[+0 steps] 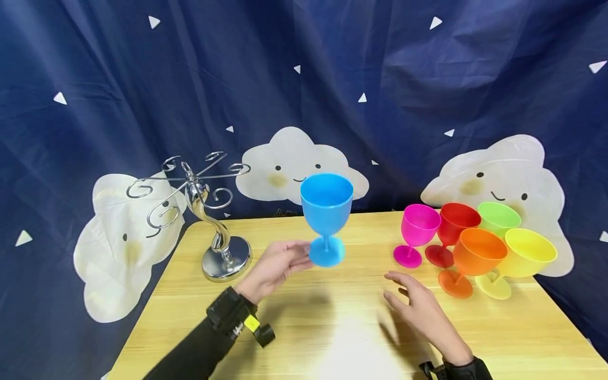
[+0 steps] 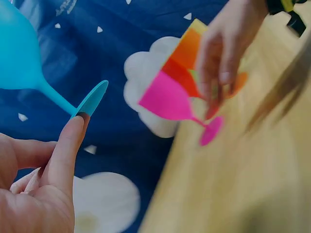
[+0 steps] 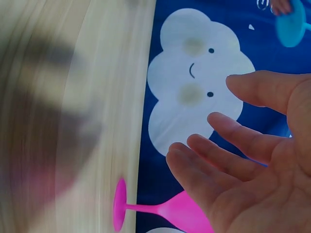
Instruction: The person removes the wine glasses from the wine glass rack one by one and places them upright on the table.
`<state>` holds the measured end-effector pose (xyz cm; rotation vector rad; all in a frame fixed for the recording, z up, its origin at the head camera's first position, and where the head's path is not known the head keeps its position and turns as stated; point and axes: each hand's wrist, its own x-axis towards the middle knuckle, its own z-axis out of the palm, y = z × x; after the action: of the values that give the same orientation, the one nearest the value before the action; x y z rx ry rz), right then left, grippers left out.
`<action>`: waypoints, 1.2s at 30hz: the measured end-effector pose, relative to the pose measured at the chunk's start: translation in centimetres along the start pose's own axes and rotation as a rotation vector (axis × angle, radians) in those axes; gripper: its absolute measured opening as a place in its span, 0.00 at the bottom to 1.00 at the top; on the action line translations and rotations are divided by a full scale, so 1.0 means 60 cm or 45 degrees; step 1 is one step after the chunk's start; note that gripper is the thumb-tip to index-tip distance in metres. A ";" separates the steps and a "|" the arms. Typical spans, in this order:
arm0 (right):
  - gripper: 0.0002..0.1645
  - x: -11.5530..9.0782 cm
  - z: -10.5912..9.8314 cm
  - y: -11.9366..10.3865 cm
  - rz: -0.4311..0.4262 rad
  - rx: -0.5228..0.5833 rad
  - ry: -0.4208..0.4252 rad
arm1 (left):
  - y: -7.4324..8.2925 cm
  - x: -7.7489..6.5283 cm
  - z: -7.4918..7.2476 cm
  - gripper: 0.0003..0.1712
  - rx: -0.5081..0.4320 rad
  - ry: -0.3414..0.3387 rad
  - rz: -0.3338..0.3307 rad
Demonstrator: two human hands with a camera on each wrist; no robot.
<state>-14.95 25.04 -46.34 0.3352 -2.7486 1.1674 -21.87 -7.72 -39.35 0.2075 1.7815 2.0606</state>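
Observation:
A blue plastic goblet (image 1: 326,203) is held upright in the air over the middle of the table. My left hand (image 1: 280,266) pinches it by the edge of its round foot (image 2: 92,99), while bowl and stem are untouched. To the right, my right hand (image 1: 423,311) hovers over the wood with fingers spread and nothing in them. Nearest to that hand are a magenta goblet (image 1: 420,226) and an orange goblet (image 1: 478,252), both standing upright. In the right wrist view the magenta goblet (image 3: 184,212) shows just past the fingertips.
At the table's left stands a chrome rack (image 1: 219,235) with several curled wire arms on a round base. Red (image 1: 457,224), green (image 1: 499,216) and yellow (image 1: 528,253) goblets crowd the right side. A dark blue curtain (image 1: 332,63) with clouds hangs behind the wooden table (image 1: 361,295).

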 end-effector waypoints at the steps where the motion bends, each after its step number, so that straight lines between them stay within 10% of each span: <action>1: 0.27 -0.001 0.002 -0.001 0.001 0.004 0.000 | -0.020 -0.002 0.003 0.23 -0.016 0.001 -0.006; 14: 0.25 -0.011 0.033 -0.024 -0.024 0.110 0.070 | -0.202 -0.041 0.037 0.23 -0.276 0.165 -0.121; 23: 0.37 -0.006 0.066 -0.057 -0.030 0.317 0.068 | -0.232 -0.044 0.096 0.21 -0.302 0.293 -0.104; 36: 0.24 -0.004 0.123 -0.080 -0.025 0.420 0.122 | -0.244 -0.058 0.127 0.23 -0.431 0.388 -0.070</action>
<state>-13.79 16.52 -48.15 0.3302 -2.4622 1.5887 -12.92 -0.65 -51.78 -0.2633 1.5377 2.4115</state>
